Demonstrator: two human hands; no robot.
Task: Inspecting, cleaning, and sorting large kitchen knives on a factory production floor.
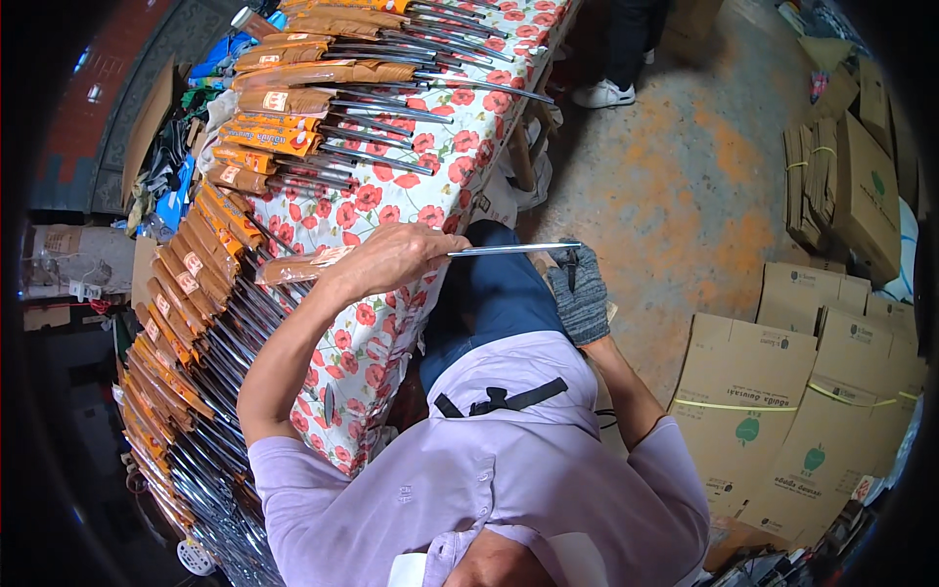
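Gripping a rod (509, 250), the left hand (399, 256) adjoins its label (333, 256).

A table (445, 186) under a white, red-flowered cloth runs along the left. To the right, the grey floor (675, 196) shows orange patches, with brown cardboard (748, 367) beyond; the left edge is dim.

From here the rod (509, 250) gleams like polished metal; the glove (582, 296) is rough, matt knit. At ten o'clock the packets (274, 138) shine in glossy plastic; at four, cartons (748, 367) are dull cardboard; at six, the shirt (430, 489) is matt cloth.
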